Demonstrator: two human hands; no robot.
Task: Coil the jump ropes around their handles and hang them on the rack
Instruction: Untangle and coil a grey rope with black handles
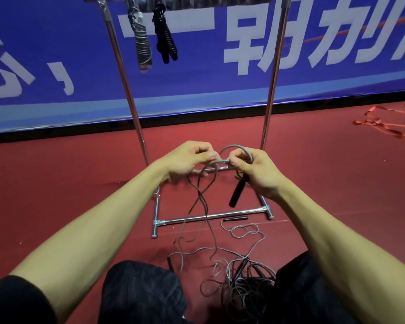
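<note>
Two bundles hang on the chrome tube rack (270, 90): grey coiled jump rope (143, 46), black coiled jump rope (165, 42). Both arms are outstretched. The left hand (188, 161) has its fingers pinching the grey cord loop (234, 148); the right hand (258, 173) has its fingers clamped on the loop and the black cylindrical handle (237, 194). One tangled rope pile (240, 280) lies on the floor.

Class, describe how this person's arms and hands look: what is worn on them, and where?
The left hand and right hand are bare, with no gloves and no watch or band at the wrists. The left forearm and right forearm are uncovered. A black sleeve covers the left upper arm; the right sleeve is out of view.
</note>
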